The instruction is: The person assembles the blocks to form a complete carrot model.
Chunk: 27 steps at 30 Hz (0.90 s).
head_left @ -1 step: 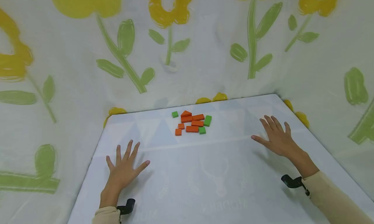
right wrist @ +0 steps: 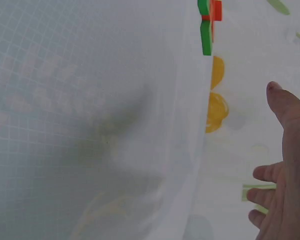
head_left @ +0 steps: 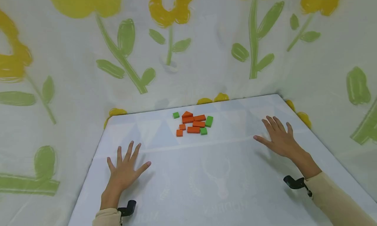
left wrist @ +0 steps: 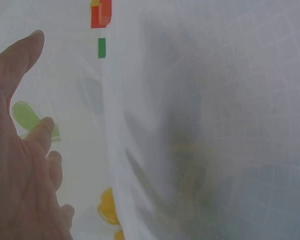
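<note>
1. Your orange and green blocks (head_left: pixel 199 124) lie in a loose group near the far edge of the white-covered table (head_left: pixel 182 186), ahead of both hands and between them.
2. They look small, light and rigid, perhaps painted wood; expect little weight, no give and slight risk of breakage. Smooth faces could slide on the cover if nudged.
3. Take the long orange block (head_left: pixel 193 130) at the front across its narrow width, thumb against one long side. Its right end is at the small green block (head_left: pixel 203 131), so mind that neighbour.
4. Pinch the triangular block (head_left: pixel 187 114) low, since its sloping faces could slip from your fingertips. Whether it rests on the orange block before it or stands behind, you cannot tell from here.
5. The lone green block (head_left: pixel 175 115) at the back left stands apart, leaving finger room around it.
6. Your left hand (head_left: pixel 122 173) is palm down, fingers spread wide, thumb angled inward, holding nothing.
7. Your right hand (head_left: pixel 279 142) mirrors it, fingers splayed toward the far edge, also holding nothing. Shadows beside both suggest they hover above the cover, well apart from the blocks.
</note>
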Each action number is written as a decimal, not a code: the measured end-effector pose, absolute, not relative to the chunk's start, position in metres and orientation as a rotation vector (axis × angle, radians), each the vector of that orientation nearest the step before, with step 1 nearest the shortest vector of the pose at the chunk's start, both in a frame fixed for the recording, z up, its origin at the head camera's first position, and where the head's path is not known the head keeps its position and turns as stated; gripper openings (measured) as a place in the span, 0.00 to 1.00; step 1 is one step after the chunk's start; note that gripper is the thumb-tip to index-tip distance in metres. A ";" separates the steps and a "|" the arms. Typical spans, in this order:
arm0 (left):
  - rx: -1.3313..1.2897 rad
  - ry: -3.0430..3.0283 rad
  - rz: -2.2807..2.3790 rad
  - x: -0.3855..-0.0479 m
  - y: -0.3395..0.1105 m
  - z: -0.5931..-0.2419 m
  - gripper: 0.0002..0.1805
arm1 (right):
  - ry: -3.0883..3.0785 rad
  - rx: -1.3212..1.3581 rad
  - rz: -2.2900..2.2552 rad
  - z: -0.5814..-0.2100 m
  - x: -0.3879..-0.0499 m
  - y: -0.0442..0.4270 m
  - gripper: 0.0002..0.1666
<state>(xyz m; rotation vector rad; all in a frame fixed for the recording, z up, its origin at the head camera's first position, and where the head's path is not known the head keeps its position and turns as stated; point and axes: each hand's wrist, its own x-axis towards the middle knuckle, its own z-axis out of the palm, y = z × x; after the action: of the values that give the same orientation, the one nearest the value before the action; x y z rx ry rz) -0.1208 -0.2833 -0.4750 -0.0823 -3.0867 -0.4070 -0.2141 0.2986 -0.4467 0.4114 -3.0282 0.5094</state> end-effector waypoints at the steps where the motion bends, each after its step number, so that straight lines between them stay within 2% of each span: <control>1: -0.095 -3.090 -0.412 -0.120 -0.284 -0.475 0.52 | -3.032 0.408 0.552 -0.449 -0.211 0.297 0.53; 5: -0.131 -3.095 -0.411 -0.120 -0.281 -0.479 0.53 | -3.031 0.426 0.669 -0.452 -0.200 0.289 0.49; 12: -0.119 -3.026 -0.518 -0.150 -0.250 -0.481 0.56 | -2.874 0.623 0.668 -0.467 -0.198 0.247 0.36; 20: -0.138 -2.900 -0.623 -0.183 -0.171 -0.479 0.44 | -2.885 0.714 0.649 -0.468 -0.204 0.184 0.30; 27: -0.051 -2.840 -0.609 -0.189 -0.092 -0.477 0.41 | -2.921 0.754 0.598 -0.462 -0.224 0.151 0.27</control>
<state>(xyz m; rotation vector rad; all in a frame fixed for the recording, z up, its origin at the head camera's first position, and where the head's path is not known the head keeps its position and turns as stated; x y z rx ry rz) -0.1888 -0.0923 -0.4765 -0.0506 -2.8401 -0.6086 -0.2236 0.1512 -0.4624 0.7545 -2.9212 0.5975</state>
